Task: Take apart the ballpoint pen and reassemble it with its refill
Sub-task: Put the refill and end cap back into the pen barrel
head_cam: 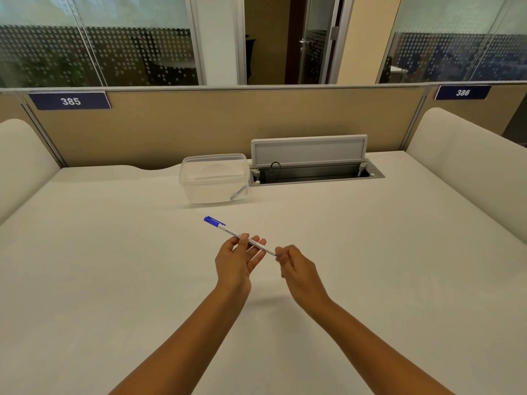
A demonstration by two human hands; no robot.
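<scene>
A white ballpoint pen [228, 230] with a blue cap at its far left end is held above the middle of the table. My left hand [238, 262] pinches the barrel between thumb and fingers, palm up. My right hand [296, 267] has its fingers curled around the pen's near right end, where a bit of blue shows. The tip under those fingers is hidden.
A clear plastic box [214, 178] with a small pen part inside stands at the back of the white table [114, 266]. To its right an open cable hatch [313, 169] has its lid raised. A beige partition runs behind.
</scene>
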